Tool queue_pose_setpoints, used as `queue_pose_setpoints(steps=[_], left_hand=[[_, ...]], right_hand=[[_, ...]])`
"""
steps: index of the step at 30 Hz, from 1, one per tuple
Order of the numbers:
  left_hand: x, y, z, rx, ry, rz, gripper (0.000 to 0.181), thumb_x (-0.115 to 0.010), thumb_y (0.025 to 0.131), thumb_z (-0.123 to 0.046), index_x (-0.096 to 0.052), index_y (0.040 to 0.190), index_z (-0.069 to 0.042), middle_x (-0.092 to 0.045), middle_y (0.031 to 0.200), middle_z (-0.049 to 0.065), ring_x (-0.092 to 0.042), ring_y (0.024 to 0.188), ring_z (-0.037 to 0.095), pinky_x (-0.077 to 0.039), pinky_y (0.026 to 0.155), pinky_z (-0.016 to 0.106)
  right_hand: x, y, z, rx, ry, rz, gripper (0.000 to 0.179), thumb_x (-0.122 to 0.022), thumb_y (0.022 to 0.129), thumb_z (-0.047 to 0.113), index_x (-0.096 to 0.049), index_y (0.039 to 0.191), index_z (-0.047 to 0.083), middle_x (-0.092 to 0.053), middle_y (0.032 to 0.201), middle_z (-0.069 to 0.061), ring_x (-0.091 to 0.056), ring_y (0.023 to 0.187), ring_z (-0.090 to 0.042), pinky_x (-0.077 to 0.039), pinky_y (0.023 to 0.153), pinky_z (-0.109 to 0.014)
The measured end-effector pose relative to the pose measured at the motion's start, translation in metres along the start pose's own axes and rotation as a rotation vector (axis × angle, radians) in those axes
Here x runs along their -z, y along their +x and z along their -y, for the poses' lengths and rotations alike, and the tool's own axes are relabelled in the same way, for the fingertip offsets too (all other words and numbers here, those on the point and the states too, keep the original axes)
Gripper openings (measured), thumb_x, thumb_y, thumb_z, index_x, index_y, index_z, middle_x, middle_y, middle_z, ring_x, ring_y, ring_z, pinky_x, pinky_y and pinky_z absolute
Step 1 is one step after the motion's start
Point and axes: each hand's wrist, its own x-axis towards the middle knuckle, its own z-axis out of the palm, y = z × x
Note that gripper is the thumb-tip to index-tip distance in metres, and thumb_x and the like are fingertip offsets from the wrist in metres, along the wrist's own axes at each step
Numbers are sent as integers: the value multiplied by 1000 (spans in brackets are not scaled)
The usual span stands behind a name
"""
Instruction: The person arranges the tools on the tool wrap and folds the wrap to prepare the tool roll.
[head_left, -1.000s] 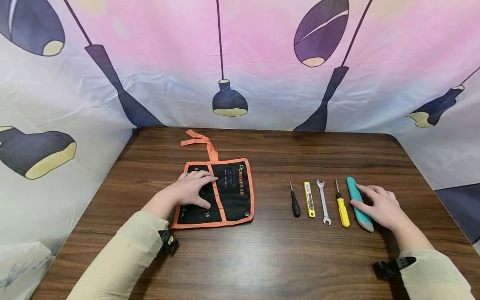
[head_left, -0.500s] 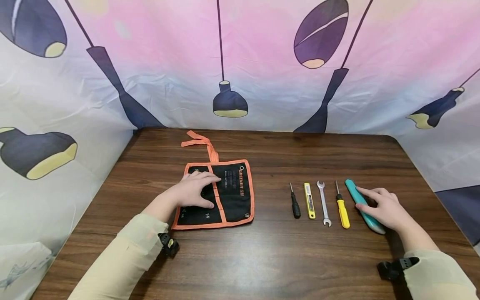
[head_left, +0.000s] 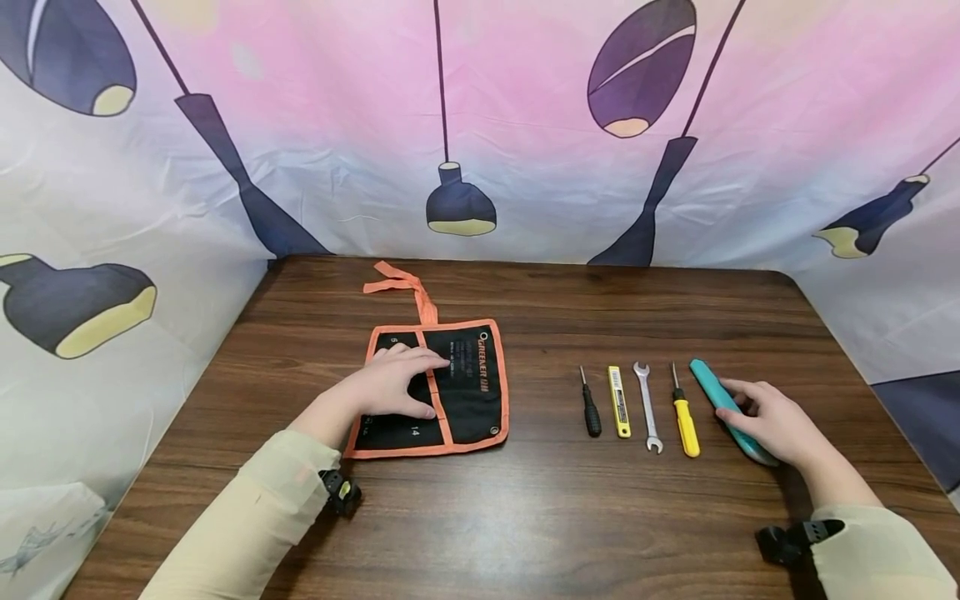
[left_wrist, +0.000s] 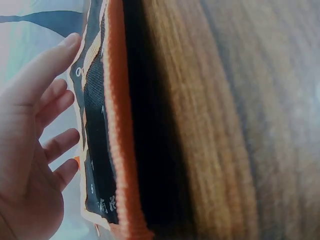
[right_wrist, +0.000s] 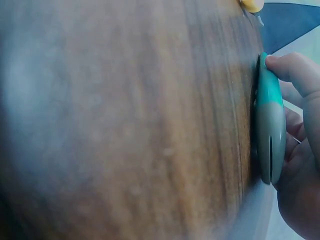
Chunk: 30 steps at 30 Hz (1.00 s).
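In the head view my left hand (head_left: pixel 399 382) lies over the left part of a black tool pouch (head_left: pixel 467 421) with orange edging, its thumb and fingers spread. The left wrist view has the loosely bent fingers along the pouch (left_wrist: pixel 97 125), with nothing gripped. On the right, my right hand (head_left: pixel 768 417) pinches a teal and grey utility knife (head_left: pixel 707 382) between thumb and fingers. The right wrist view shows the thumb on its teal part, while its grey slotted end (right_wrist: pixel 270 145) points back toward the wrist. The knife lies slanted, close over the table.
Left of the knife lie a yellow-handled screwdriver (head_left: pixel 686 425), an open-end wrench (head_left: pixel 648 407), a flat yellow labelled piece (head_left: pixel 619 402) and a black screwdriver (head_left: pixel 591 410), in a row. Orange ties (head_left: pixel 408 285) extend behind the pouch. A printed curtain (head_left: pixel 540 192) borders the wooden table (head_left: pixel 525 517).
The utility knife's near end has swung to the right, and the right hand has shifted slightly right with it, its fingers closing in. The left hand has slid slightly right over the pouch.
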Motion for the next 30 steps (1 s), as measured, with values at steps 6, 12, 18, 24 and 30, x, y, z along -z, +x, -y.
queue_pose_setpoints(steps=[6,12,18,24,30], left_hand=[[-4,-4,-2,-12,-12,-17,69,-72,77,-49,-51,135,-20,-47,137,1,-40,118,27,-30,94,54],[-7,-7,-5,-18,-20,-24,71,-71,76,-53,-51,136,-21,-47,136,1,-42,115,25,-32,93,53],[-9,-11,-7,-34,-39,-32,70,-72,75,-51,-53,135,-20,-48,135,1,-42,114,25,-32,92,54],[-11,-12,-8,-50,-61,-31,68,-73,75,-50,-54,133,-21,-49,134,-1,-42,115,24,-31,94,55],[-12,-14,-8,-53,-86,-28,64,-74,75,-48,-55,131,-23,-50,132,-5,-42,111,21,-33,91,51]], right_hand=[[1,-1,-1,5,-1,-8,57,-59,92,33,-47,130,-8,-53,105,-20,-51,84,-28,-41,67,-41],[2,1,-1,-12,-8,3,68,-62,89,41,-45,129,-11,-52,104,-22,-51,85,-30,-41,68,-43],[0,1,-1,-12,-25,-3,64,-63,88,38,-48,124,-12,-53,98,-20,-50,80,-26,-40,65,-39],[-2,0,-1,-8,-31,-28,54,-61,90,31,-50,123,-10,-52,100,-22,-49,79,-27,-39,64,-38],[-2,-1,-1,-9,-22,-40,48,-61,90,27,-52,122,-8,-51,99,-22,-49,79,-27,-39,63,-38]])
